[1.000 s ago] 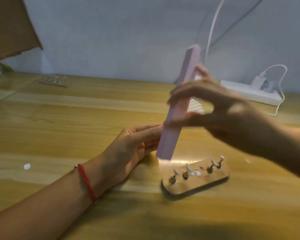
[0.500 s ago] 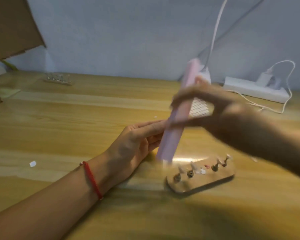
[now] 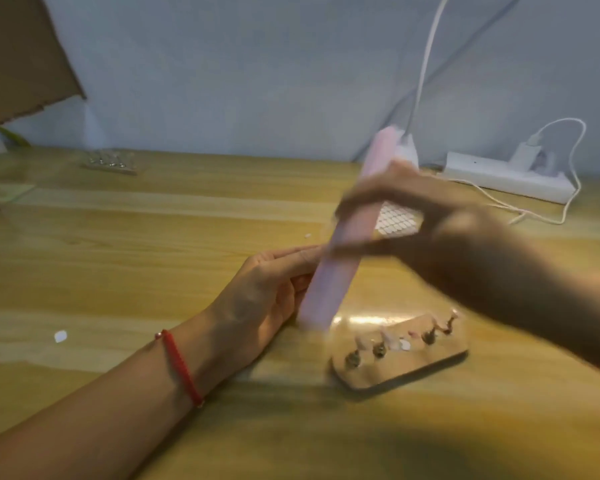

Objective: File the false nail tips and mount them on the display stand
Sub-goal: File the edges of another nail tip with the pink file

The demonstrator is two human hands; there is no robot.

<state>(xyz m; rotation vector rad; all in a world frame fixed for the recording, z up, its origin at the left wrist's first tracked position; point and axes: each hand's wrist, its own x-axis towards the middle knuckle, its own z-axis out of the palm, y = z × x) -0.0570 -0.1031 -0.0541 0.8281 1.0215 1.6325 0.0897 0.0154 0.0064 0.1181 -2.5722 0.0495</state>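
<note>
Table (image 3: 118, 271) glossy varnished wood. Stand (image 3: 413, 368) pale smooth wood (pegs (image 3: 379, 350) shiny metal). File (image 3: 340, 268) matt pink, strip (image 3: 499, 174) smooth white plastic, bracelet (image 3: 179, 365) red cord.

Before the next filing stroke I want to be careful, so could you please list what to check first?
1. Grip: right hand pinches the pink file: ok.
2. Workpiece: nail tip in the left hand: cannot tell, its fingertips are hidden behind the file.
3. Base: display stand lies flat on the table: ok.
4. Room: pegs free for mounting: cannot tell, blurred.
</note>
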